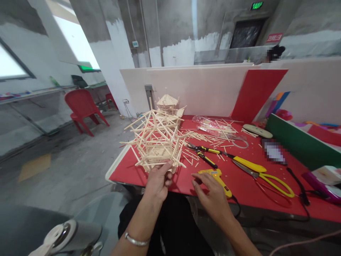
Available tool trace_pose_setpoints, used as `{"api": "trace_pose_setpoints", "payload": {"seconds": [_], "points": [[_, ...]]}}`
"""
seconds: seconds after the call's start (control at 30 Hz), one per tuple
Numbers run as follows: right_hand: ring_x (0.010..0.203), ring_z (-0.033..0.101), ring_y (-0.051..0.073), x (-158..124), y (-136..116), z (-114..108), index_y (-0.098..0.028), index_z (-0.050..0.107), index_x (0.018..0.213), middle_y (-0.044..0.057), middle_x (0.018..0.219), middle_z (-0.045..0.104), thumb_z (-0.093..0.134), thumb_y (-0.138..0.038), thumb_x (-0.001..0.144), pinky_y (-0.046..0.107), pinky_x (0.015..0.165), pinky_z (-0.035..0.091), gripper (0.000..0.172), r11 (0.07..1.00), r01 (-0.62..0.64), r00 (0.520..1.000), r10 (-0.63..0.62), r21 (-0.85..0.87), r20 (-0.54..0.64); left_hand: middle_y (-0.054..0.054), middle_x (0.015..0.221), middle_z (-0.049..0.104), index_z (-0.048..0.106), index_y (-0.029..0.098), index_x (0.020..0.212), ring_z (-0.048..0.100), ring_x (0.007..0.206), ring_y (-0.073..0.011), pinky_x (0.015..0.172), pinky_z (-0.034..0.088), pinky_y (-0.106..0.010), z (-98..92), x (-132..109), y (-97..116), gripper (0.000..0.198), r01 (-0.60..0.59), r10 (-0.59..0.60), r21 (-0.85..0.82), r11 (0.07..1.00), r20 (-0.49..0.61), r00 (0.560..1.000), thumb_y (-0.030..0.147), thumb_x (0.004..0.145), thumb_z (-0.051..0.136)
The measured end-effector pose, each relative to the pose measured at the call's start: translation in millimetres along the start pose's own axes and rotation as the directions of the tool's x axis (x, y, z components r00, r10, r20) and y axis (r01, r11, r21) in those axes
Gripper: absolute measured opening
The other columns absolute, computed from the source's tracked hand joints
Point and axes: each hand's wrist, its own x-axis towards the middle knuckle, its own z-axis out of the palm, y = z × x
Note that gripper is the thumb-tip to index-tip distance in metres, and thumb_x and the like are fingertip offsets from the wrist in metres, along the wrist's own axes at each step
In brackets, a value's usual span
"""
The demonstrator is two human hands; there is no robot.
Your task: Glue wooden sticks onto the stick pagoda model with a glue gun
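An openwork pavilion model of pale wooden sticks (157, 138) stands at the table's left front. My left hand (158, 179) grips its lower front edge, thumb on top and fingers curled beneath. To the right, my right hand (213, 193) hovers by the table's front edge with bent fingers and a small gap between thumb and forefinger; nothing shows in it. Just behind that hand lies a yellow glue gun (217, 174), partly covered by it, with a small orange light on. Yellow-and-black cutting pliers (205, 153) lie open beyond the glue gun.
Loose sticks (202, 137) and a plastic bag of sticks (215, 126) lie on the red table (181, 183). Yellow-handled scissors (274, 181) are at right. A second stick model with a conical roof (167, 101) stands behind. A green board (301, 142) borders the right side.
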Motion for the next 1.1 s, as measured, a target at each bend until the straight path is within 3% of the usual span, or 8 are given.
{"api": "trace_pose_setpoints", "payload": {"seconds": [0.77, 1.1], "points": [[0.085, 0.062, 0.018, -2.6, 3.8, 1.2, -0.022, 0.064, 0.102, 0.005, 0.091, 0.066, 0.051, -0.027, 0.088, 0.031, 0.078, 0.049, 0.02, 1.0, -0.021, 1.0, 0.021, 0.012, 0.015, 0.002, 0.061, 0.059, 0.059, 0.013, 0.072, 0.043, 0.039, -0.0021, 0.03, 0.02, -0.012, -4.5, 1.7, 0.2, 0.029, 0.036, -0.036, 0.024, 0.999, 0.003, 0.999, 0.032, 0.062, 0.079], [0.084, 0.063, 0.019, -2.0, 1.8, 0.7, -0.022, 0.064, 0.1, 0.006, 0.09, 0.066, 0.049, -0.027, 0.089, 0.031, 0.077, 0.05, 0.019, 1.0, -0.009, 1.0, 0.009, 0.008, 0.015, 0.004, 0.054, 0.056, 0.059, 0.013, 0.068, 0.043, 0.04, -0.0027, 0.031, 0.02, -0.012, -3.8, 1.6, -0.3, 0.028, -0.01, 0.01, 0.025, 1.0, 0.005, 1.0, 0.027, 0.057, 0.081]]}}
